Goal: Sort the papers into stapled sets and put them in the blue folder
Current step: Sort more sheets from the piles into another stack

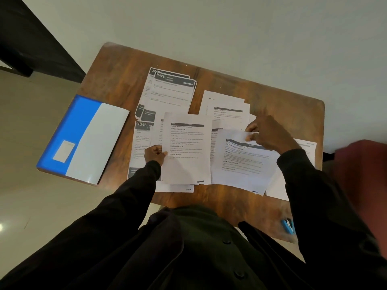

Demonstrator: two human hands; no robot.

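Printed white papers lie spread over a small wooden table (117, 65). My left hand (154, 155) pinches the left edge of one upright sheet (186, 151) headed with a dark bar. My right hand (266, 132) pinches the top edge of a tilted sheet (240, 162), lifted a little off the pile. A stack with dark headers and large numbers (169, 88) lies at the back. Another white stack (224, 105) lies at the back right. The blue folder (83, 137) lies shut at the table's left edge, overhanging it. A blue stapler (288, 226) sits at the near right corner.
A dark piece of furniture (31, 38) stands at the upper left. A reddish blurred object (362, 170) is at the right, beside the table. Pale floor (41, 206) lies to the left and a plain wall behind the table.
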